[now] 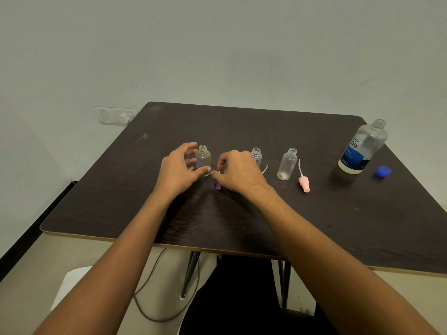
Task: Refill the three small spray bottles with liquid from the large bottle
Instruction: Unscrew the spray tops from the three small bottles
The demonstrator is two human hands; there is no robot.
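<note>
**A:** Where am I?

**B:** Left hand [180, 169] is cupped wide around the left bottle [203, 160], fingers apart from it as far as I can tell. Right hand [235, 171] pinches the purple sprayer [218, 185] low at the table [242, 126].

**A:** How do I do this well?

**B:** I'd lay the sprayer flat beside its bottle, clear of the mouth. All three bottles stand upright, necks open and pointing up. The big bottle [362, 147] stands uncapped, well apart to the right, its blue cap [383, 171] beside it.
</note>
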